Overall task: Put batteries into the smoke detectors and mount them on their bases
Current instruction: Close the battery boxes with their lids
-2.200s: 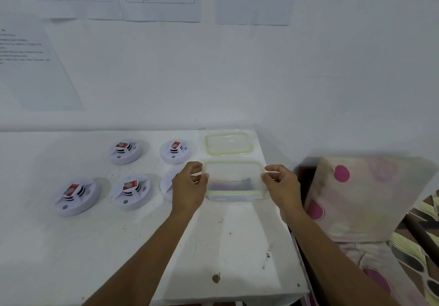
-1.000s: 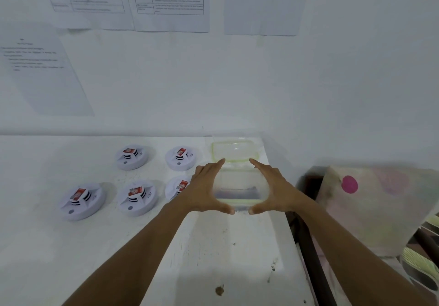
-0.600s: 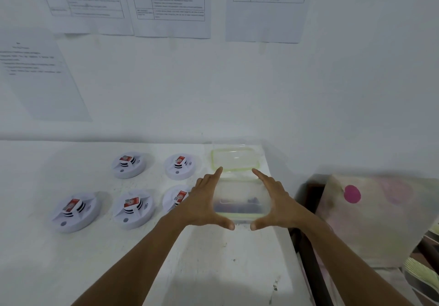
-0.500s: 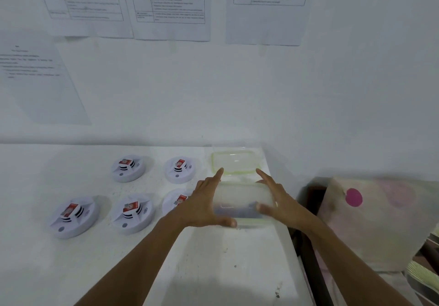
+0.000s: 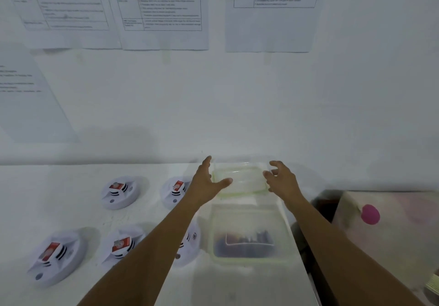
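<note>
From my remote seat I look down through the head camera at a white table (image 5: 78, 201) set against a white wall (image 5: 237, 104). Both bare forearms are stretched forward. The left hand (image 5: 209, 182) has straight fingers and a spread thumb; it holds nothing, and the thumb lies over the left edge of a clear lid (image 5: 240, 180) with a green rim. The right hand (image 5: 282, 180) is just beside the lid's right edge with loosely curled fingers, and it holds nothing either (I cannot tell whether either hand touches the lid).

The lid lies flat at the far right of the table. Nearer to me is an uncovered clear container (image 5: 247, 213) with dark shapes in the bottom, too blurred to name.

Five white round smoke detectors (image 5: 121, 193) sit on the table left of the container, each with a red-and-white patch on top. There are two in the far row and three in the near row. The nearest to the container (image 5: 190, 241) is partly hidden behind the left forearm.

Printed sheets (image 5: 164, 9) hang on the wall. A pale cloth with a pink dot (image 5: 370, 214) lies beyond the table's right edge.
</note>
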The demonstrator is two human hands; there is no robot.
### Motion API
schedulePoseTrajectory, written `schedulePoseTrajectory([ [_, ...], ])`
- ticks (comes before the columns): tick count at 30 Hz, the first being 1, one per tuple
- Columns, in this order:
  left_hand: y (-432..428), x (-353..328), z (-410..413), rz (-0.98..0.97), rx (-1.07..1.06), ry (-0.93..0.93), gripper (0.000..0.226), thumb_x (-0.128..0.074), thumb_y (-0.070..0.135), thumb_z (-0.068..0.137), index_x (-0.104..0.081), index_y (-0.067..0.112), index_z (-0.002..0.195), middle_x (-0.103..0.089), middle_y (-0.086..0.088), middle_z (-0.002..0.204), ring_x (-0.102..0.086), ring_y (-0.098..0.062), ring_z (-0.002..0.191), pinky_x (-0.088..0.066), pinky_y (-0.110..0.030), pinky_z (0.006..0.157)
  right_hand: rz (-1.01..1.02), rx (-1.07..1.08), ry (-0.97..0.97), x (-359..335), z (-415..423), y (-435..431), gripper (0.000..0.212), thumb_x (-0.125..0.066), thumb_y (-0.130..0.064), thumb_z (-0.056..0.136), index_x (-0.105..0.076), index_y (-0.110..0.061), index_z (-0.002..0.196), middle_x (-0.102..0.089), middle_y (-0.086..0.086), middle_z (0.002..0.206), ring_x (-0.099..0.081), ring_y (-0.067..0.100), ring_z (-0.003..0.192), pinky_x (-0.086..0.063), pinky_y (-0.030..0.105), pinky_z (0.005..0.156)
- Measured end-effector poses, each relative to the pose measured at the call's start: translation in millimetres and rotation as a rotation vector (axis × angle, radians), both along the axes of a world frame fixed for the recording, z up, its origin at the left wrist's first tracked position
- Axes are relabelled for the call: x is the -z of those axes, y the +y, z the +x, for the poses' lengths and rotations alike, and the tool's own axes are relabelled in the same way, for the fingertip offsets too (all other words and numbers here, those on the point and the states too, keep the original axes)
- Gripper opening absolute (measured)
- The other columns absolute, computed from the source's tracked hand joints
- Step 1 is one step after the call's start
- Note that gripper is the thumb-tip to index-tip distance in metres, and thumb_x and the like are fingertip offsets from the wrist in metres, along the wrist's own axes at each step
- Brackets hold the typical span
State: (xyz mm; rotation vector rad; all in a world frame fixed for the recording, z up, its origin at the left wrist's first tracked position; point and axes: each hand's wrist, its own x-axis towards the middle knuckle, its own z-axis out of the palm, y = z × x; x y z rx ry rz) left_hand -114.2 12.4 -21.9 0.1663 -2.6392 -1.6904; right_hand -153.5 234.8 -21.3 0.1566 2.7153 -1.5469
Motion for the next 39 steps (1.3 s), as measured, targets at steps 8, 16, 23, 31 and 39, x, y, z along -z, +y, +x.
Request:
schedulePoseTrajectory([
  [8,-2.5,13.2,-28.5,0.051,0.09,-0.036,0.114,-0.086,0.035,0.069,-0.012,0.027,0.156,-0.026,0.003,0.16,-0.03,-0.022,0.143,-0.036,-0.041,0.112,-0.146,0.078,0.001,8.2,-8.0,-1.8,0.023,-0.056,-0.011,0.093,-0.06,-0.017,0.115,-0.069,0.007,0.091,-0.068,0.024,0.076,-0.059,0.034,0.073],
  [16,-24.5,13.0,-32.8,0.029,0.103,0.053,0.122,-0.094,0.034,0.056,-0.018,0.031,0.152,-0.038,0.015,0.142,-0.044,-0.017,0.128,-0.047,-0.045,0.103,-0.217,0.015,0.063,7.1,-10.1,-1.8,0.014,-0.053,-0.026,0.098,-0.066,-0.022,0.103,-0.072,0.005,0.092,-0.069,0.017,0.075,-0.056,0.036,0.072],
  [23,-57.8,6.9,-22.1,0.029,0.055,0.127,0.118,-0.094,0.029,0.055,-0.022,0.029,0.149,-0.036,0.016,0.146,-0.045,-0.016,0.127,-0.047,-0.046,0.102,0.306,-0.032,-0.021,23.3,-27.8,-2.6,0.057,-0.077,-0.032,0.08,-0.052,-0.018,0.13,-0.061,0.004,0.119,-0.058,0.023,0.11,-0.048,0.037,0.093],
  [31,-74.3,5.3,-8.7,0.0,0.004,0.138,0.115,-0.093,0.03,0.059,-0.019,0.034,0.147,-0.036,0.021,0.144,-0.042,-0.016,0.129,-0.051,-0.032,0.085,0.261,0.041,-0.1,25.8,-31.7,10.6,0.079,-0.078,-0.014,0.077,-0.038,-0.015,0.144,-0.061,0.013,0.118,-0.057,0.027,0.109,-0.044,0.034,0.092],
  [39,-69.5,-1.0,-11.3,0.019,0.007,0.153,0.117,-0.093,0.025,0.06,-0.018,0.03,0.149,-0.036,0.017,0.144,-0.042,-0.017,0.128,-0.046,-0.046,0.103,-0.295,0.097,-0.105,-7.5,-25.0,38.3,0.081,-0.077,0.007,0.074,-0.043,-0.019,0.143,-0.057,0.016,0.111,-0.061,0.031,0.097,-0.056,0.045,0.087],
])
